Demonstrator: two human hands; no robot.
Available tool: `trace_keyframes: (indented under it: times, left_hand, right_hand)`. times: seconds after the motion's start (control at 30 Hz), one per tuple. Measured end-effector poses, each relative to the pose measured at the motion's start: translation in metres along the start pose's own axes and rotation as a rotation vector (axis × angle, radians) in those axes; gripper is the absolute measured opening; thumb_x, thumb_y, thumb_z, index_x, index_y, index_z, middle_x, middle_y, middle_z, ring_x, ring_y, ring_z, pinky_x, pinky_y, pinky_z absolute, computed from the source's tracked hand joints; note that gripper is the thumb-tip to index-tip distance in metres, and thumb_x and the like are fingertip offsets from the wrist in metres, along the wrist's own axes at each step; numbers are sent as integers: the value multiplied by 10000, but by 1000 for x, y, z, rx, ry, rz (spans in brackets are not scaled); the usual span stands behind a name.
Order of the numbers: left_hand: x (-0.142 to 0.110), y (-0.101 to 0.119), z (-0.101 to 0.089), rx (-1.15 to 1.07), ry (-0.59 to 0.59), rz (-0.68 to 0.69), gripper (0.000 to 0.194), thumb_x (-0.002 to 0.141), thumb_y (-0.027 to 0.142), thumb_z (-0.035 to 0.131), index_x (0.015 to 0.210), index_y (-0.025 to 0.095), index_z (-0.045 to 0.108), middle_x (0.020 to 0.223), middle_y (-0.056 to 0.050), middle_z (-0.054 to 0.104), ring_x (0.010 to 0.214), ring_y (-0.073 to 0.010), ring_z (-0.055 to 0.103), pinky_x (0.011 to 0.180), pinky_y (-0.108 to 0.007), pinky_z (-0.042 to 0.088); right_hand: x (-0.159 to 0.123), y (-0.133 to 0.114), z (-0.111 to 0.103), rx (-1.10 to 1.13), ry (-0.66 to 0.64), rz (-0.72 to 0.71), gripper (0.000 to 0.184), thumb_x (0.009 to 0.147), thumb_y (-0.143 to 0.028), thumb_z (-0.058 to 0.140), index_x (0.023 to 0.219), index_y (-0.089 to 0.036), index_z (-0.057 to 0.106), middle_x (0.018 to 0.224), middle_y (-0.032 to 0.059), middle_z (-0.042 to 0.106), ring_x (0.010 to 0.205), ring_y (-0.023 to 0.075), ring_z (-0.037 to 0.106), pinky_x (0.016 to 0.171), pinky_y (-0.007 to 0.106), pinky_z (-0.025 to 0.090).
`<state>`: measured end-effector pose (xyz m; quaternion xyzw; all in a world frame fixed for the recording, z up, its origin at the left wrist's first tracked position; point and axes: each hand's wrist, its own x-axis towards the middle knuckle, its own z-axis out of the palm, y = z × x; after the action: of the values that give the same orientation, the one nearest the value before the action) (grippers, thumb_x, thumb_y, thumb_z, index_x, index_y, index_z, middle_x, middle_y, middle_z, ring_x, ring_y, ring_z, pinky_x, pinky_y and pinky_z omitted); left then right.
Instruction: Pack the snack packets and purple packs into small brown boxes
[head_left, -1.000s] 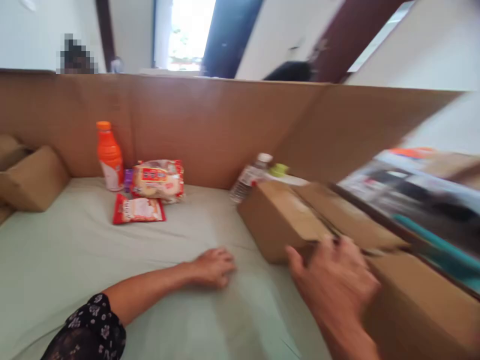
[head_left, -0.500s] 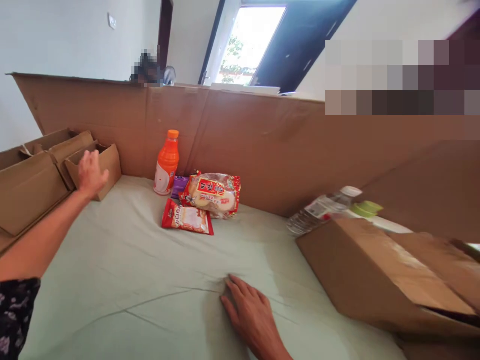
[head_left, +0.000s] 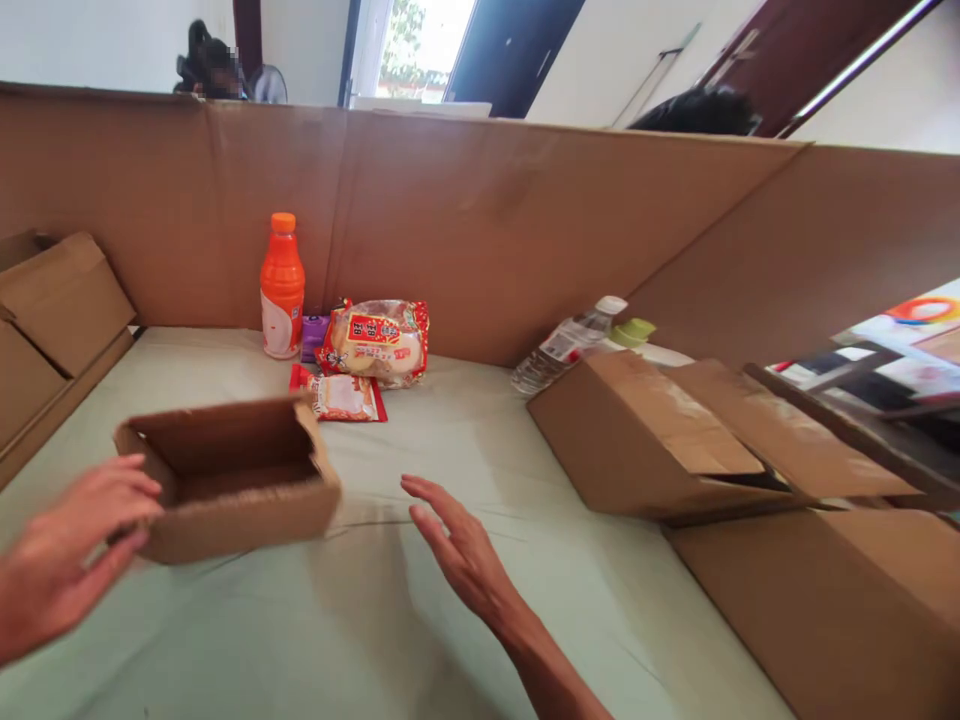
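Note:
A small open cardboard box (head_left: 240, 500) lies on the pale green cloth (head_left: 360, 630) in front of me. My left hand (head_left: 67, 550) grips its left end, fingers and thumb closed on the wall. My right hand (head_left: 457, 550) hovers just right of the box, open with fingers stretched out, not touching it. Behind the box are an orange drink bottle (head_left: 282, 290), a bag of rice crackers (head_left: 379, 345), a red snack packet (head_left: 341, 397) and a small purple pack (head_left: 313, 335).
A tall cardboard wall (head_left: 487, 220) rings the table. Larger cardboard boxes (head_left: 645, 440) lie at the right, with a water bottle (head_left: 562, 345) and a green-capped bottle (head_left: 637, 335) behind them. More flattened boxes (head_left: 52, 310) are stacked at the left. Another person's head shows beyond the wall.
My left hand reached to the box stack at the left and has brought a small open box to the middle. My right hand lifted off the cloth, fingers stretched.

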<state>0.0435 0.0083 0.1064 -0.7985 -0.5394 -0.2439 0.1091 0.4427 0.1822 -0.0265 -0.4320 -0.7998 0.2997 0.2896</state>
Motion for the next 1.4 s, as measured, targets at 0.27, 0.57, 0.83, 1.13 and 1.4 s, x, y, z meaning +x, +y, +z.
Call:
trace_keyframes:
  times: [0.27, 0.57, 0.83, 1.13, 1.4]
  left_hand:
    - [59, 80, 37, -298, -124, 116, 293, 912, 7, 449, 1052, 220, 595, 884, -11, 688, 1026, -167, 651, 1170, -444, 452]
    - [57, 79, 33, -157, -142, 104, 337, 908, 17, 482, 1069, 275, 627, 875, 38, 735, 1072, -183, 662, 1279, -512, 240]
    - [55, 76, 40, -128, -116, 69, 351, 899, 0, 461, 1073, 258, 621, 909, 26, 735, 1095, -197, 632, 1278, -546, 193]
    - [64, 76, 52, -128, -90, 51, 288, 921, 38, 429, 1019, 225, 625, 840, -4, 680, 930, -190, 598, 1180, -503, 328]
    - [62, 79, 50, 17, -8, 153, 241, 937, 67, 438, 991, 186, 641, 834, -31, 686, 887, -217, 600, 1087, -474, 388]
  right_hand:
    - [103, -24, -16, -158, 0, -145, 388, 949, -178, 431, 1232, -124, 691, 1261, 145, 720, 1169, 243, 676, 992, 381, 536]
    - [236, -57, 33, -428, -270, -279, 299, 912, -86, 559, 1165, -106, 718, 1231, 182, 710, 1181, 295, 612, 992, 414, 442]
    - [204, -69, -14, -438, -146, -262, 145, 923, -146, 552, 896, -143, 694, 949, 77, 716, 882, 190, 629, 779, 307, 452]
    - [86, -152, -119, 331, 586, -498, 192, 952, -393, 650, 859, -269, 537, 667, -50, 511, 465, 106, 430, 458, 266, 360]
    - [60, -174, -79, -567, -337, -522, 162, 911, -140, 564, 758, -181, 601, 763, 19, 635, 630, 114, 517, 555, 257, 295]
